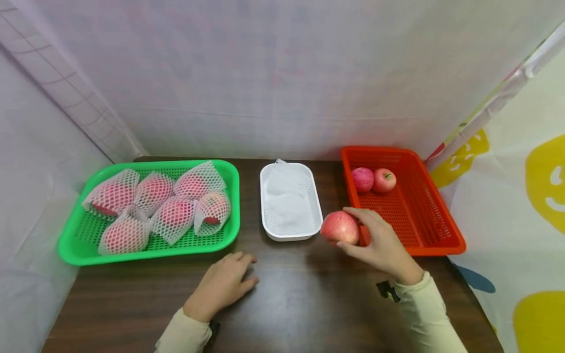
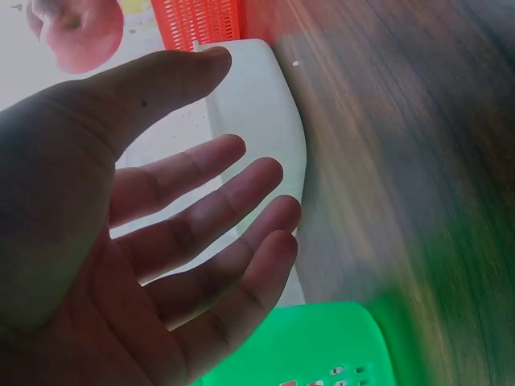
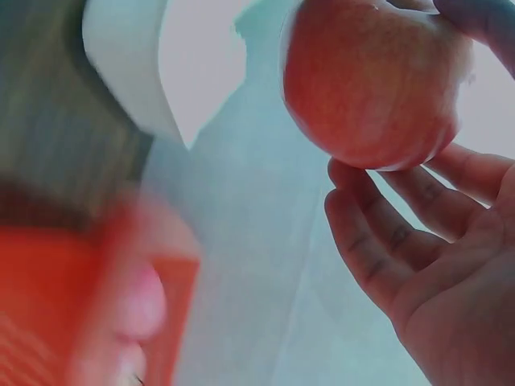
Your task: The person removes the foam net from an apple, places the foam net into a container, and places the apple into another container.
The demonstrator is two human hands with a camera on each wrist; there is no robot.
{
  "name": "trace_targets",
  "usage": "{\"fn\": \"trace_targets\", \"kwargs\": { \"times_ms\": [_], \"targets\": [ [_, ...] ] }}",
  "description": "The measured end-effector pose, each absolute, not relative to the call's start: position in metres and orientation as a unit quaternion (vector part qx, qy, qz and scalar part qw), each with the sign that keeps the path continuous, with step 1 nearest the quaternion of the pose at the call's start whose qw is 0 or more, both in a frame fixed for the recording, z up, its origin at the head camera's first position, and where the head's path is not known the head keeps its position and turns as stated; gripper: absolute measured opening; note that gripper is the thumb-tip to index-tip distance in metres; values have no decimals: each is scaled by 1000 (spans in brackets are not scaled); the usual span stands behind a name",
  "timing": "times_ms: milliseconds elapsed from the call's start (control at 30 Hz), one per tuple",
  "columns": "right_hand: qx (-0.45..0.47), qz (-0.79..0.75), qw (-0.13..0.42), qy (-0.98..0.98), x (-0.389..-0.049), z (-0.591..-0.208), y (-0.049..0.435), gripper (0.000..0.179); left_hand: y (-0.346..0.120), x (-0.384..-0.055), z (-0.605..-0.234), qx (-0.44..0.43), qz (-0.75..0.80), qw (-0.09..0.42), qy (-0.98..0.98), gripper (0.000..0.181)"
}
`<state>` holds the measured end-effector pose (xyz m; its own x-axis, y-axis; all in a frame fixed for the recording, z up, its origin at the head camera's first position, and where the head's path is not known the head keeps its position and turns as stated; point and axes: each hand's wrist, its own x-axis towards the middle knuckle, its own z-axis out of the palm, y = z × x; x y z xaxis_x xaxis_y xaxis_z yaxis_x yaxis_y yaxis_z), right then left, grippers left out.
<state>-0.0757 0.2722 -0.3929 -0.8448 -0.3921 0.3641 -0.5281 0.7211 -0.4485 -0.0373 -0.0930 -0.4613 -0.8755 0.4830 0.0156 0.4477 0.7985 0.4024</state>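
Observation:
My right hand (image 1: 381, 242) grips a bare red apple (image 1: 340, 227) between thumb and fingers, held at the left rim of the red basket (image 1: 441, 215). Seen from the right wrist, the same apple (image 3: 370, 84) sits at the fingertips. Two more apples (image 1: 384, 180) lie in the red basket's far left corner. My left hand (image 1: 225, 282) is over the table in front of the green basket, holding nothing. In the left wrist view its fingers (image 2: 233, 193) are spread and slightly bent. Between the baskets stands a white tray (image 1: 289, 233) with white foam nets (image 1: 287, 208) inside.
The green basket (image 1: 234, 211) at the left holds several apples in white foam nets (image 1: 176, 215). A dark wooden table (image 1: 291, 294) lies under everything. Pale cloth (image 1: 282, 73) hangs behind and at both sides, close to the baskets.

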Motion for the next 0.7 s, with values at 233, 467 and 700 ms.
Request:
{"fn": "trace_targets", "kwargs": {
  "times_ms": [233,467,700],
  "targets": [
    [209,243,112,-940,-121,-371,320,73,-94,-35,-462,247,208,50,945,36],
    [131,209,31,-968,-167,-376,375,74,-95,-31,-464,243,213,62,944,37],
    [63,172,-52,-982,-201,-400,428,77,-95,-30,-466,244,213,67,944,37]
  ]
}}
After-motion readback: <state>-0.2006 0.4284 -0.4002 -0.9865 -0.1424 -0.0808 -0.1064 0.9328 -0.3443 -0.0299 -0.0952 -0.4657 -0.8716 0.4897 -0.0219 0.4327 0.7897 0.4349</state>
